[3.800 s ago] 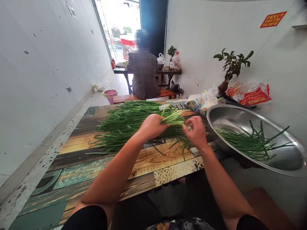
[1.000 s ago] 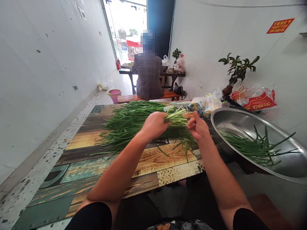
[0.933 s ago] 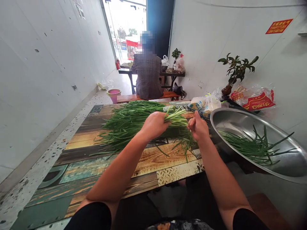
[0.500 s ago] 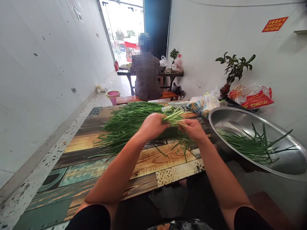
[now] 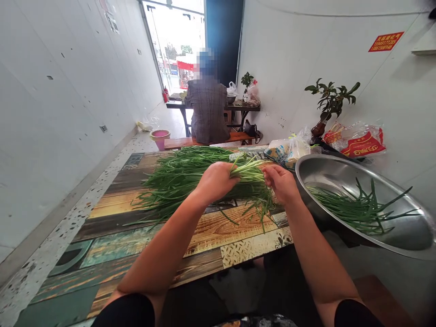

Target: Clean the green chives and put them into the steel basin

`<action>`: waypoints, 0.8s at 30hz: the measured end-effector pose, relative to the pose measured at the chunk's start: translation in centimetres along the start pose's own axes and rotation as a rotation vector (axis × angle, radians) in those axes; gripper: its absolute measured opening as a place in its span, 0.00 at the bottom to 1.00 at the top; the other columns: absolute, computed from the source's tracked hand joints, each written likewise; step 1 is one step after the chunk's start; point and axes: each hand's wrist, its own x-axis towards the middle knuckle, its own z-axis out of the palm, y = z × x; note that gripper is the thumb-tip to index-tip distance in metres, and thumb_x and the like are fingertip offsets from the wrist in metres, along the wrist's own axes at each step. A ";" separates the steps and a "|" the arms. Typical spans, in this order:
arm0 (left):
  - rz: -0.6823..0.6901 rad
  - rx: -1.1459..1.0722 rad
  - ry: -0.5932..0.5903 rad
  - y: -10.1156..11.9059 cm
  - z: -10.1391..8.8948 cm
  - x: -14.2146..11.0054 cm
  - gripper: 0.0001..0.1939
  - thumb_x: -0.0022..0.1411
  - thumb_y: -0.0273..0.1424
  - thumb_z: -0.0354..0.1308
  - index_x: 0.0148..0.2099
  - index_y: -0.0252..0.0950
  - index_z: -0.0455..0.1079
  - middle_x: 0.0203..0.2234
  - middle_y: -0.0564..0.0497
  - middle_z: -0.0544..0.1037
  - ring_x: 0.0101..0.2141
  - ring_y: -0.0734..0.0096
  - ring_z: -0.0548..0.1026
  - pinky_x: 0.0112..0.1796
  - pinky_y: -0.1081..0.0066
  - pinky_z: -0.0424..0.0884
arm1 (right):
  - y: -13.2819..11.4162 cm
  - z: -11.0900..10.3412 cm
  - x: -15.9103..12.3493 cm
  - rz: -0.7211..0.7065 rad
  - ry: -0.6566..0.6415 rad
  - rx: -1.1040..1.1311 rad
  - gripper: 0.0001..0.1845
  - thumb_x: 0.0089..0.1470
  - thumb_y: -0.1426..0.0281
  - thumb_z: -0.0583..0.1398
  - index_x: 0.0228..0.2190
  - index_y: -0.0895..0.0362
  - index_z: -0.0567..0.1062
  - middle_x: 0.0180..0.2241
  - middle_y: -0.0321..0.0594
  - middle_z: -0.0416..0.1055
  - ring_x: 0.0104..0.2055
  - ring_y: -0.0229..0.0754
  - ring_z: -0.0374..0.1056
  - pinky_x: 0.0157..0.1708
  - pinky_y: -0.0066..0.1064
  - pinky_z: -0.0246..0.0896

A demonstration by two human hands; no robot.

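My left hand (image 5: 220,179) is wrapped round a bunch of garlic chives (image 5: 250,170), whose pale stem ends point to the right. Just past those ends is my right hand (image 5: 279,181), its fingers pinched together; whatever they may hold is too small to make out. A large heap of green chives (image 5: 184,175) lies on the table behind and left of my left hand. Below my hands, loose trimmings (image 5: 264,206) lie scattered. On the right, a wide steel basin (image 5: 335,164) holds some chives (image 5: 361,204).
The wood-patterned table (image 5: 204,231) ends close to my body. Behind the basin are a plastic bag (image 5: 289,147), a potted plant (image 5: 332,100) and a red package (image 5: 364,141). A person (image 5: 208,109) sits on a bench ahead, back turned, near a pink bin (image 5: 160,138).
My right hand has moved a little to the right, off the stem ends it was touching. My left hand keeps its hold on the bunch in nearly the same place.
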 end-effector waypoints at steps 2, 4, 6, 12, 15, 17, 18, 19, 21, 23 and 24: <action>0.005 -0.005 0.003 0.1 0.0 -0.1 0.08 0.56 0.32 0.55 0.27 0.36 0.71 0.21 0.53 0.71 0.24 0.74 0.63 0.27 0.73 0.54 | -0.1 0.3 -0.3 -0.013 -0.068 -0.065 0.17 0.43 0.55 0.66 0.28 0.57 0.77 0.22 0.32 0.66 0.21 0.30 0.57 0.19 0.24 0.50; 0.002 -0.005 0.011 0.1 0.1 -0.1 0.08 0.56 0.32 0.55 0.27 0.36 0.71 0.21 0.53 0.71 0.24 0.73 0.64 0.27 0.72 0.54 | -0.4 0.7 -0.7 0.004 -0.128 -0.116 0.18 0.42 0.56 0.67 0.28 0.58 0.77 0.21 0.32 0.67 0.21 0.30 0.57 0.20 0.25 0.51; -0.003 0.000 0.021 0.1 0.1 -0.1 0.08 0.56 0.32 0.55 0.27 0.36 0.71 0.21 0.53 0.71 0.24 0.73 0.64 0.27 0.72 0.54 | -0.8 1.0 -1.0 0.009 -0.163 -0.144 0.18 0.40 0.56 0.68 0.25 0.58 0.76 0.20 0.32 0.66 0.20 0.30 0.55 0.20 0.26 0.50; -0.024 -0.008 0.020 0.1 -0.2 0.0 0.08 0.56 0.31 0.54 0.27 0.36 0.71 0.21 0.53 0.71 0.24 0.74 0.64 0.27 0.73 0.55 | -1.1 1.1 -1.3 0.033 -0.228 -0.086 0.17 0.41 0.57 0.68 0.24 0.58 0.75 0.21 0.34 0.68 0.22 0.31 0.59 0.23 0.26 0.54; -0.018 -0.005 0.028 0.0 -0.3 0.0 0.07 0.56 0.31 0.55 0.27 0.36 0.71 0.21 0.54 0.72 0.24 0.73 0.65 0.27 0.73 0.55 | -1.0 1.0 -1.2 0.042 -0.256 -0.062 0.15 0.41 0.59 0.68 0.25 0.58 0.76 0.23 0.34 0.70 0.23 0.31 0.61 0.25 0.27 0.56; -0.011 -0.007 0.034 -0.1 -0.4 0.0 0.07 0.56 0.31 0.55 0.27 0.36 0.71 0.22 0.53 0.72 0.25 0.73 0.65 0.27 0.72 0.55 | -1.1 1.0 -1.2 0.041 -0.271 -0.049 0.15 0.42 0.59 0.68 0.26 0.58 0.77 0.23 0.34 0.70 0.24 0.31 0.61 0.26 0.27 0.57; -0.009 -0.007 0.036 -0.1 -0.3 0.0 0.07 0.56 0.31 0.55 0.28 0.36 0.71 0.22 0.53 0.72 0.25 0.73 0.65 0.28 0.72 0.55 | -1.2 1.0 -1.3 0.038 -0.278 -0.043 0.14 0.42 0.59 0.68 0.27 0.58 0.77 0.24 0.35 0.71 0.24 0.32 0.62 0.26 0.27 0.58; -0.009 -0.009 0.035 -0.1 -0.3 0.0 0.07 0.56 0.31 0.56 0.28 0.36 0.71 0.22 0.53 0.72 0.25 0.73 0.65 0.28 0.72 0.55 | -1.2 1.1 -1.4 0.035 -0.284 -0.038 0.14 0.43 0.59 0.67 0.27 0.58 0.77 0.24 0.35 0.71 0.24 0.32 0.62 0.26 0.27 0.58; -0.018 -0.023 0.015 -0.1 -0.2 0.0 0.08 0.56 0.33 0.56 0.28 0.36 0.72 0.22 0.53 0.72 0.25 0.73 0.65 0.28 0.73 0.55 | -1.4 1.2 -1.6 0.035 -0.298 -0.033 0.15 0.44 0.59 0.66 0.27 0.58 0.77 0.24 0.36 0.71 0.25 0.33 0.62 0.26 0.27 0.59; -0.027 -0.041 -0.013 -0.1 -0.2 0.0 0.10 0.57 0.35 0.57 0.27 0.36 0.72 0.20 0.54 0.71 0.23 0.74 0.64 0.27 0.72 0.55 | -1.4 1.3 -1.6 0.044 -0.334 -0.035 0.15 0.45 0.58 0.66 0.27 0.58 0.77 0.25 0.36 0.71 0.25 0.33 0.63 0.27 0.28 0.59; -0.028 -0.043 -0.025 -0.1 -0.2 0.0 0.11 0.57 0.36 0.57 0.26 0.36 0.72 0.19 0.54 0.70 0.23 0.74 0.63 0.27 0.72 0.54 | -1.3 1.3 -1.4 0.050 -0.353 -0.033 0.15 0.45 0.58 0.65 0.28 0.58 0.77 0.25 0.36 0.71 0.25 0.33 0.63 0.27 0.28 0.59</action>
